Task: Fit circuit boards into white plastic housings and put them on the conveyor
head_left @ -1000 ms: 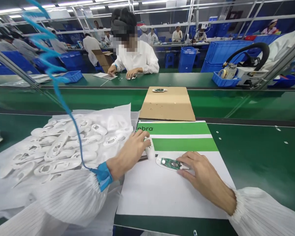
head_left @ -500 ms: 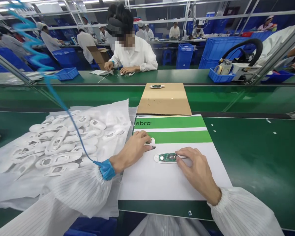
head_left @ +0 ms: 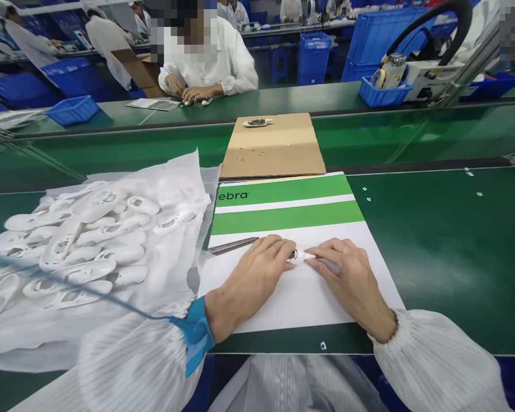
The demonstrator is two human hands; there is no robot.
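Observation:
My left hand is closed on the wide end of a small white plastic housing. A dark opening shows in the housing beside my fingertips; most of it is hidden under that hand. With thumb and fingers closed, my right hand grips its narrow right end, where a greyish tapered piece shows between the fingers. Whether that piece belongs to the housing, I cannot tell. Metal tweezers lie left of my left hand, partly hidden by it. Under both hands is a white sheet with green bands.
Many white plastic housings lie piled on a white foam sheet at left. A circuit board in a white shell rests on the cardboard ahead. A blue cord runs to my left wristband. A co-worker sits opposite.
The housing has been raised or turned, so its green circuit board no longer shows. My left hand has moved right onto it. The tweezers now show beside that hand. The view has tipped down.

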